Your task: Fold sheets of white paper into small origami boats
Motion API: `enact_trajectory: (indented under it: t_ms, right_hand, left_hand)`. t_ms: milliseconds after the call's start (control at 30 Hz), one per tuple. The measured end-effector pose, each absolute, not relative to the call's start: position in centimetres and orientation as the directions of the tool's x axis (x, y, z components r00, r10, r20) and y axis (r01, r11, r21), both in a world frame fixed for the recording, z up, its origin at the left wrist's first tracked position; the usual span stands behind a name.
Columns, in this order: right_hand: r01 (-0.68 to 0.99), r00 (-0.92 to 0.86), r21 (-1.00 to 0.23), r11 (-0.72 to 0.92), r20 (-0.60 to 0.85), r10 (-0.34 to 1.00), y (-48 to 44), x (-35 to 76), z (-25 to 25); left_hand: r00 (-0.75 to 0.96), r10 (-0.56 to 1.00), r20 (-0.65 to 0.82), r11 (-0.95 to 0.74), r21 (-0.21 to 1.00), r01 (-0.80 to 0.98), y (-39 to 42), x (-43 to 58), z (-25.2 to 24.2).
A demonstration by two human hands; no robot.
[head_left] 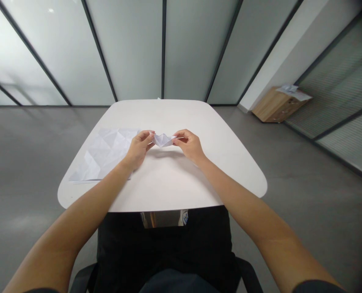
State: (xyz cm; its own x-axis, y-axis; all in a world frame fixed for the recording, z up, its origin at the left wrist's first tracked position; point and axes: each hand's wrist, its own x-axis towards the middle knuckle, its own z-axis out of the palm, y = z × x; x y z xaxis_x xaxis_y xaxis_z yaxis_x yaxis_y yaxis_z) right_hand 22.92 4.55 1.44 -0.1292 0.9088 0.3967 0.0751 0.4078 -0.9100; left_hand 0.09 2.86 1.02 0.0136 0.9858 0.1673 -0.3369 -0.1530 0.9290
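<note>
A small folded piece of white paper hangs just above the white table, held between both hands. My left hand pinches its left end with the fingertips closed. My right hand pinches its right end the same way. The paper shows several folds and a shallow dip in the middle. Its shadow falls on the tabletop right under it.
A larger creased white sheet lies flat on the table's left side, under my left forearm. A wooden box with papers on top stands on the floor at the right wall. Glass partitions stand behind the table.
</note>
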Motion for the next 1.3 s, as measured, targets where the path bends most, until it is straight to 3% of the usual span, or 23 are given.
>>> enact_trajectory:
  t_ms: [200, 367, 467, 533, 633, 733, 867, 1000, 1167, 1300]
  right_hand:
    - [-0.007, -0.090, -0.922, 0.386, 0.385, 0.918, 4.6, 22.8, 1.5]
    - [-0.064, -0.074, -0.933, 0.355, 0.359, 0.930, 4.5, 22.9, 1.7]
    - [-0.027, -0.082, -0.941, 0.336, 0.337, 0.938, 4.8, 23.3, 1.5]
    - [0.050, -0.105, -0.940, 0.337, 0.331, 0.938, 5.1, 23.6, 1.1]
    - [0.175, -0.174, -0.920, 0.352, 0.323, 0.930, 5.3, 24.0, 0.5]
    - [0.226, -0.250, -0.899, 0.374, 0.318, 0.915, 5.0, 24.0, 0.2]
    - [0.205, -0.318, -0.876, 0.436, 0.362, 0.876, 4.4, 23.5, 0.5]
    - [0.195, -0.358, -0.861, 0.470, 0.384, 0.851, 3.9, 23.1, 0.7]
    - [0.210, -0.392, -0.861, 0.462, 0.359, 0.847, 3.8, 23.1, 0.8]
    - [0.218, -0.386, -0.874, 0.433, 0.330, 0.861, 4.1, 23.4, 0.2]
  left_hand:
    - [0.022, 0.986, 0.164, -0.142, 0.903, -0.405, 3.1, -0.1, 0.8]
    - [0.012, 0.987, 0.162, -0.147, 0.924, -0.353, 3.0, -0.1, 0.9]
    - [0.018, 0.985, 0.174, -0.166, 0.959, -0.229, 3.2, -0.4, 0.8]
    - [0.041, 0.977, 0.208, -0.208, 0.978, -0.004, 3.4, -0.9, 0.8]
    - [0.107, 0.946, 0.305, -0.321, 0.857, 0.403, 3.6, -1.5, 1.0]
    - [0.223, 0.888, 0.401, -0.453, 0.687, 0.568, 3.3, -1.8, 1.6]
    - [0.344, 0.831, 0.436, -0.548, 0.539, 0.640, 2.8, -1.6, 1.8]
    - [0.381, 0.821, 0.424, -0.560, 0.474, 0.680, 2.9, -1.5, 1.5]
    - [0.384, 0.829, 0.406, -0.547, 0.449, 0.707, 3.0, -1.6, 1.5]
    - [0.357, 0.864, 0.355, -0.498, 0.503, 0.706, 2.9, -1.4, 1.4]
